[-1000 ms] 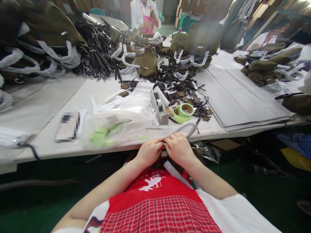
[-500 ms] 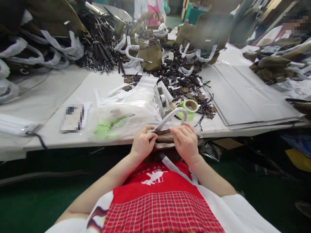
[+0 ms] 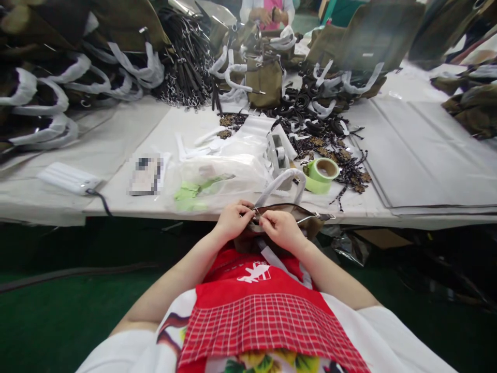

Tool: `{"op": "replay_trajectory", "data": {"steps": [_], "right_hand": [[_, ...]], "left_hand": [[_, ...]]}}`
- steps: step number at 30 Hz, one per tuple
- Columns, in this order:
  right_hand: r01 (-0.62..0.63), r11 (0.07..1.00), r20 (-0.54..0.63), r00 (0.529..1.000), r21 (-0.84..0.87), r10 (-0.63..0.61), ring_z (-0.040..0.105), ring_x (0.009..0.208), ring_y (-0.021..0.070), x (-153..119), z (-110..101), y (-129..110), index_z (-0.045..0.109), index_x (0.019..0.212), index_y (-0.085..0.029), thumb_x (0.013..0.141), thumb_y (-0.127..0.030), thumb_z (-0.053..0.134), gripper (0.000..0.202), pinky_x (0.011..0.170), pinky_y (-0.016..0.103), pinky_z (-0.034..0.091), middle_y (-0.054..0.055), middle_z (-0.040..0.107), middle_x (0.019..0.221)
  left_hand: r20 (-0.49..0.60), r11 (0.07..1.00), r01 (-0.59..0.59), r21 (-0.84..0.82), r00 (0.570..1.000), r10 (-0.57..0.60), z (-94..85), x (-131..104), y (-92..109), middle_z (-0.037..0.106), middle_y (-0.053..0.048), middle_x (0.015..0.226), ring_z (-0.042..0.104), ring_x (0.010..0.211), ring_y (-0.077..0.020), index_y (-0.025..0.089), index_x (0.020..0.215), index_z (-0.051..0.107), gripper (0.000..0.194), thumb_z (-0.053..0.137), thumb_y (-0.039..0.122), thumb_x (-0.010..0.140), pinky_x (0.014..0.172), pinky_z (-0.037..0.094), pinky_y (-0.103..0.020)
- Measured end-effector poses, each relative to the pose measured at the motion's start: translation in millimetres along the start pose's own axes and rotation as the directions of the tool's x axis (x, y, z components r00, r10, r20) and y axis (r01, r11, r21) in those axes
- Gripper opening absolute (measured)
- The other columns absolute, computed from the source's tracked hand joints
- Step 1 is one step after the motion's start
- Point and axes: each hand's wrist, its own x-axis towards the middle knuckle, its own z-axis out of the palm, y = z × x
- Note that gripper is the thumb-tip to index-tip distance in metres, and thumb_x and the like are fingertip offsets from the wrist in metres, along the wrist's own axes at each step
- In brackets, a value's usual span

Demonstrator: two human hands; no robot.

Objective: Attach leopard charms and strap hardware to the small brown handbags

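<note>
An olive-brown handbag (image 3: 312, 224) rests at the table's front edge against my apron, its mouth unzipped along the top. One handle (image 3: 280, 182), wrapped in whitish film, arches up behind the opening. With fingers pinched, my left hand (image 3: 235, 220) grips the bag's rim at the left end of the zipper. My right hand (image 3: 282, 230) is closed at the same rim, its fingertips close to the left ones. Whatever small part sits between the fingertips is too hidden to make out. Past my right hand, the zipper end tab (image 3: 325, 216) sticks out.
Behind the bag are a clear plastic bag (image 3: 233, 173) with green scraps, a tape dispenser (image 3: 278, 155) and a green tape roll (image 3: 320, 175). A phone (image 3: 146, 176) lies left. Bags, black straps (image 3: 186, 62) and grey sheets (image 3: 427, 160) cover the back and right. A person stands opposite.
My right hand has moved left along the bag's opening toward my left hand, uncovering the right end of the rim and its tab. The camera view has shifted left.
</note>
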Motion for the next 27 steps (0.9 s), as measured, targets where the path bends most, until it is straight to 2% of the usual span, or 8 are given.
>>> {"op": "replay_trajectory", "data": {"steps": [4, 12, 18, 27], "right_hand": [[-0.032, 0.992, 0.121, 0.993, 0.125, 0.016, 0.049, 0.055, 0.0112, 0.7, -3.3, 1.9, 0.061, 0.061, -0.018, 0.084, -0.017, 0.052, 0.024, 0.056, 0.024, 0.031, -0.003, 0.056, 0.057], [-0.088, 0.983, 0.244, 0.969, 0.158, 0.048, 0.042, 0.054, 0.0101, 9.5, -2.9, 8.6, 0.056, 0.058, -0.017, 0.080, -0.019, 0.051, 0.023, 0.054, 0.025, 0.026, -0.004, 0.045, 0.052], [-0.111, 0.986, 0.275, 0.959, 0.124, 0.074, 0.037, 0.051, 0.0094, 13.4, -1.1, 9.8, 0.052, 0.055, -0.017, 0.078, -0.020, 0.052, 0.023, 0.053, 0.026, 0.023, -0.005, 0.043, 0.050], [-0.120, 0.986, 0.309, 0.948, 0.120, 0.078, 0.038, 0.051, 0.0098, 13.3, -3.3, 8.5, 0.056, 0.056, -0.017, 0.078, -0.021, 0.053, 0.023, 0.052, 0.026, 0.024, -0.005, 0.046, 0.051]], "left_hand": [[0.024, 1.000, 0.030, 0.007, 0.999, -0.030, 1.1, 3.6, -2.0, 0.074, -0.002, 0.101, 0.069, 0.093, -0.0179, 0.021, 0.072, 0.077, 0.024, 0.058, 0.027, 0.085, 0.091, 0.053, -0.031], [0.030, 1.000, 0.020, 0.016, 0.999, -0.020, 3.1, 5.4, -1.8, 0.074, -0.002, 0.100, 0.068, 0.093, -0.0176, 0.021, 0.071, 0.076, 0.024, 0.057, 0.027, 0.085, 0.089, 0.053, -0.030], [0.023, 1.000, 0.020, 0.019, 1.000, -0.020, 3.1, 4.3, 0.4, 0.073, -0.002, 0.099, 0.068, 0.094, -0.0184, 0.022, 0.070, 0.076, 0.024, 0.058, 0.025, 0.084, 0.090, 0.052, -0.031], [0.020, 0.999, 0.011, 0.032, 1.000, -0.011, 4.5, 4.0, 0.0, 0.073, -0.003, 0.100, 0.068, 0.093, -0.0181, 0.021, 0.069, 0.076, 0.025, 0.058, 0.024, 0.085, 0.089, 0.052, -0.031]]}}
